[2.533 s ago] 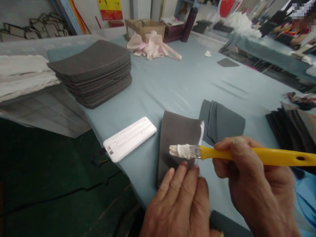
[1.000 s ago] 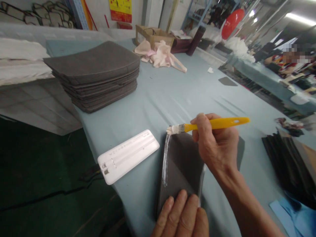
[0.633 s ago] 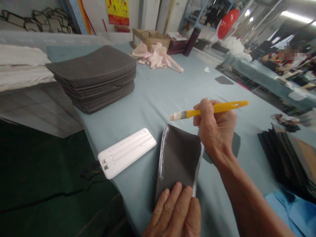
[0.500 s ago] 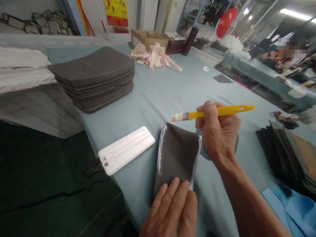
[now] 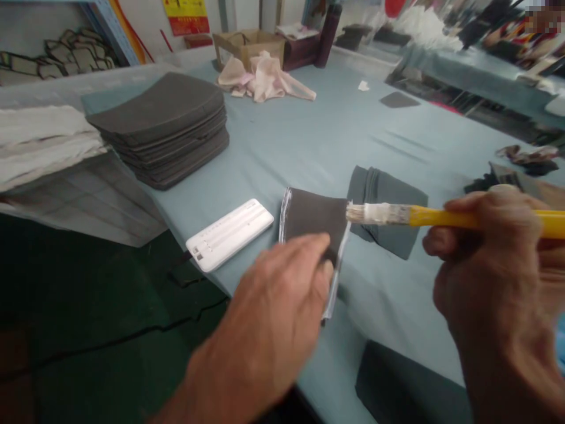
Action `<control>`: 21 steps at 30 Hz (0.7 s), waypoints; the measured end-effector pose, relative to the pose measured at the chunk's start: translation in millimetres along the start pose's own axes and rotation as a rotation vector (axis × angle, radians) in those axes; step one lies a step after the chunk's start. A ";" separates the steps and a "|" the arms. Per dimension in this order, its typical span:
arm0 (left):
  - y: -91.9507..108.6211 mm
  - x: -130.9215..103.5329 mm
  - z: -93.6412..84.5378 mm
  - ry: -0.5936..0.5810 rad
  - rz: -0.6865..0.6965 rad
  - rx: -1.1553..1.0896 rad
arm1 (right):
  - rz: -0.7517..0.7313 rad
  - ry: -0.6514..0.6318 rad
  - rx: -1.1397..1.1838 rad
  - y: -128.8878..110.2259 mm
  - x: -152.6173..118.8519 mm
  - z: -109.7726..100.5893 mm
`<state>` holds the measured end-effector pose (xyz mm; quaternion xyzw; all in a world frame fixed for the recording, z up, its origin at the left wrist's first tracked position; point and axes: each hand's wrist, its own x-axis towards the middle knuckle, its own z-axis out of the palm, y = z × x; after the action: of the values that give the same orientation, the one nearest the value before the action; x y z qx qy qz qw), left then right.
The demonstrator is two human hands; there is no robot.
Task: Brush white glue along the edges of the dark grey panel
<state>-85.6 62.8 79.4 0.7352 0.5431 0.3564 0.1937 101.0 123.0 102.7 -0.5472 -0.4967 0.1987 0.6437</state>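
Note:
A dark grey cut piece (image 5: 311, 218) lies near the front edge of the table (image 5: 309, 135), with wet white streaks along its left and right edges. My left hand (image 5: 273, 312) covers its near part, fingers curled over it. My right hand (image 5: 489, 265) grips a yellow-handled brush (image 5: 424, 215). The brush's white-coated bristles sit at the piece's upper right corner. Just right of it lies a small stack of grey-green pieces (image 5: 386, 206).
A white flat device (image 5: 229, 234) with a cable lies left of the piece. A tall stack of dark grey panels (image 5: 163, 132) stands at the back left. Pink cloth (image 5: 265, 79) and a cardboard box (image 5: 247, 44) are at the far end. Dark pieces (image 5: 521, 176) lie at the right.
The brush left the piece's left edge, rose, then came back to its upper right corner. My left hand shifted further up over the piece. The view tilted down.

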 end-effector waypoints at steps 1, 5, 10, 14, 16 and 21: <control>-7.0 13.4 -7.3 -0.041 -0.026 -0.076 | 0.029 0.023 -0.012 -1.7 -6.7 -6.0; -33.6 64.9 -19.1 -0.210 -0.037 -0.203 | 0.091 -0.092 -0.014 -4.6 -33.9 -12.5; -40.9 95.5 -10.6 -0.399 -0.105 -0.286 | 0.101 -0.257 0.018 -3.2 -52.2 7.1; -41.7 103.4 -5.4 -0.432 -0.190 -0.306 | 0.128 -0.343 0.032 4.7 -54.9 23.3; -42.9 105.6 -3.9 -0.433 -0.206 -0.318 | 0.130 -0.335 0.021 10.0 -54.7 29.5; -45.9 105.6 0.2 -0.422 -0.209 -0.352 | 0.112 -0.307 0.009 15.7 -52.8 37.7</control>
<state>-99.4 177.1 81.6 0.6883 0.4935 0.2622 0.4625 50.6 105.0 62.8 -0.5342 -0.5570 0.3178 0.5507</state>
